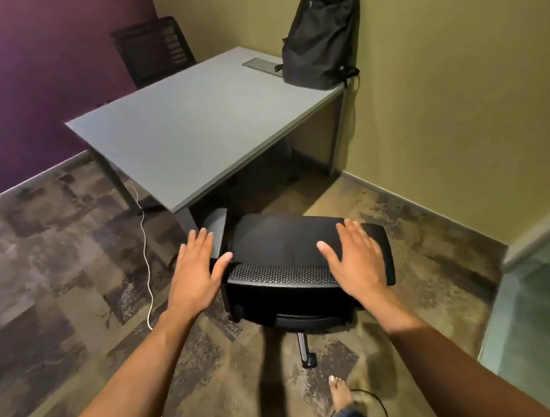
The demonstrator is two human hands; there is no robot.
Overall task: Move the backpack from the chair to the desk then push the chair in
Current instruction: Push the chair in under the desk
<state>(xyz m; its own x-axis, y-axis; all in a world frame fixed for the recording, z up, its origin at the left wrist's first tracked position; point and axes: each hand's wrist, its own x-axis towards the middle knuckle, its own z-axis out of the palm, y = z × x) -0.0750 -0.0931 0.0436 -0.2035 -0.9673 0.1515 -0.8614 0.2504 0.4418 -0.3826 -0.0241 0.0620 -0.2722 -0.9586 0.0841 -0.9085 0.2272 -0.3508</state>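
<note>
Both steps hinge on the chair (294, 268), just short of the desk (196, 128) that bears the backpack (319, 35), its backrest spanning between left hand (195, 272) and right hand (355, 261), both splayed, gripping nothing.

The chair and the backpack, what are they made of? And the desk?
The chair back looks like black mesh in a hard plastic frame: tiny holes show along its top edge. The backpack seems soft black woven fabric, since it slumps against the wall. The desk top looks like smooth matte grey laminate on metal legs, though I can't be sure.
</note>
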